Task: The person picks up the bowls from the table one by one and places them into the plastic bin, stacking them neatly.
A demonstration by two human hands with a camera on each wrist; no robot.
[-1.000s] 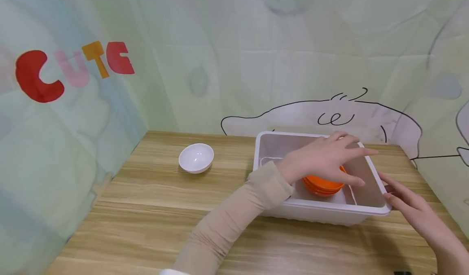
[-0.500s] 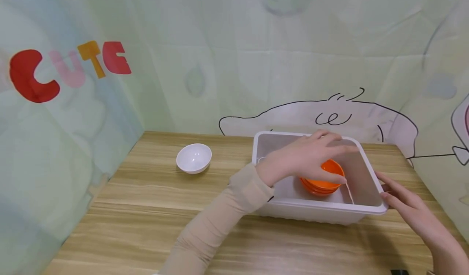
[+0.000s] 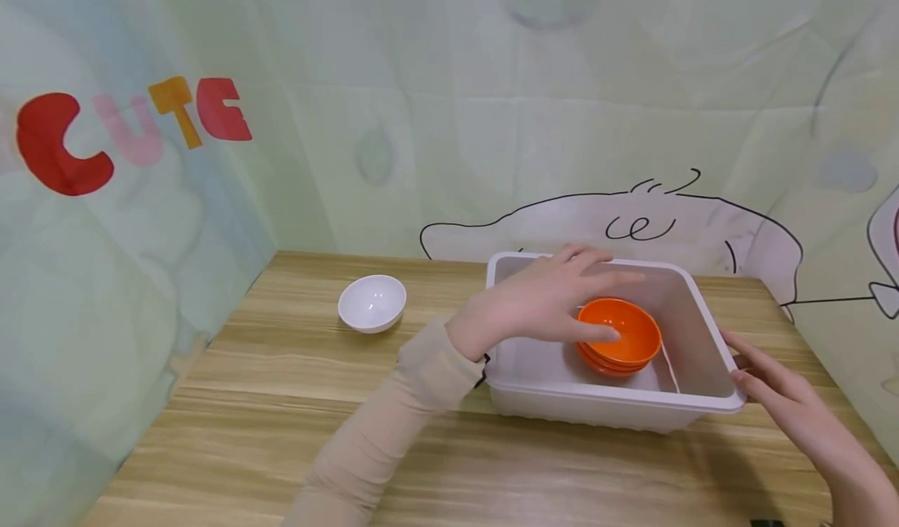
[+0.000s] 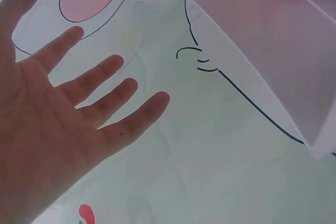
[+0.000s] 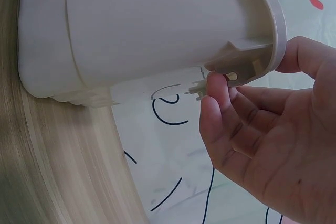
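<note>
A stack of orange bowls (image 3: 628, 332) sits inside a white plastic bin (image 3: 597, 391), toward its right side. Over the bin's left part hovers my left hand (image 3: 541, 297), its fingers spread and holding nothing. The left wrist view shows that palm (image 4: 47, 114) bare, with the fingers apart. At the bin's right end, my right hand (image 3: 779, 382) grips the rim. In the right wrist view its fingers (image 5: 215, 124) curl beneath the rim while the thumb lies against the outer edge. How many bowls are stacked is hard to tell.
A white bowl (image 3: 372, 304) stands on the wooden table (image 3: 281, 402) to the left of the bin. Behind the table hangs a printed cloth (image 3: 393, 121) with cartoon drawings and letters. A small black object (image 3: 767, 523) shows at the bottom edge.
My left hand has moved left from above the orange bowls, uncovering most of them. The right hand keeps its grip on the bin's rim, and the bin stays in place.
</note>
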